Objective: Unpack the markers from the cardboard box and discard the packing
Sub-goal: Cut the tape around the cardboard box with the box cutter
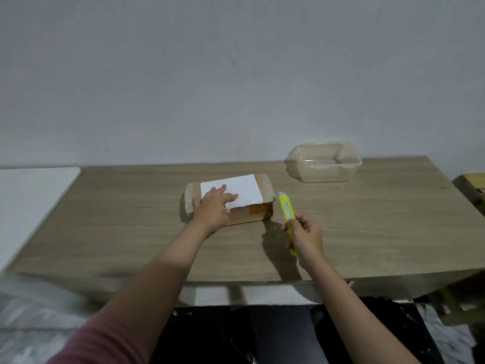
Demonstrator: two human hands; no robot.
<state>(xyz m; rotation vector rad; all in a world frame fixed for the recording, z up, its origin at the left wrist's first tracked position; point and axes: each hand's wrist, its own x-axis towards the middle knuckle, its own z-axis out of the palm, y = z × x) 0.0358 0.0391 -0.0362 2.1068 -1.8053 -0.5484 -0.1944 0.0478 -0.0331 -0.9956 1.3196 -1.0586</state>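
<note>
While the left hand (pixel 214 206) lies flat with fingers spread on the white label (pixel 232 191) of the taped cardboard box (pixel 228 200), that box sits closed near the middle of the wooden table (pixel 131 232). Just right of the box, the right hand (pixel 307 236) grips a yellow utility knife (pixel 287 218) (tip pointing away, close to the box's corner). Beyond the box to the right stands a clear plastic container (pixel 324 162).

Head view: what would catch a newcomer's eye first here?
The bright yellow-green utility knife gripped in the right hand, just right of the box. Next, the taped cardboard box at the table's centre, its white label under the left hand. A clear plastic container sits far right.
</note>
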